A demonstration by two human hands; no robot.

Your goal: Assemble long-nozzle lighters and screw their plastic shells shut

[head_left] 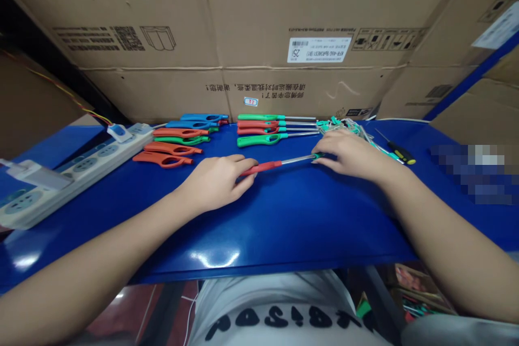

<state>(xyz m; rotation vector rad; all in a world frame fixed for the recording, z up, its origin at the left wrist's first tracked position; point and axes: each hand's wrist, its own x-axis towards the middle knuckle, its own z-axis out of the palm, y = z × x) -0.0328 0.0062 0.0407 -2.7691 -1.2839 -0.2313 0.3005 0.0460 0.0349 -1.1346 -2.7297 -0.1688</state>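
Note:
My left hand (pixel 221 181) is closed around the red handle of a long-necked gas lighter (pixel 270 165), held just above the blue table. The lighter's metal tube points right. At the tube's far end, the thumb and fingers of my right hand (pixel 344 154) pinch a small green end piece (pixel 317 157). Beyond the held lighter lies a row of green and red lighters with metal tubes (pixel 263 140). Behind my right hand is a pile of thin green-ended parts with pale wires (pixel 336 123); my hand hides some of it.
Several orange, green and blue lighter handles without tubes (pixel 170 158) lie at the left. A white power strip (pixel 81 173) with plugs runs along the left side. At the right rests a black-and-yellow screwdriver (pixel 400 152). A large cardboard box (pixel 251 54) walls off the back.

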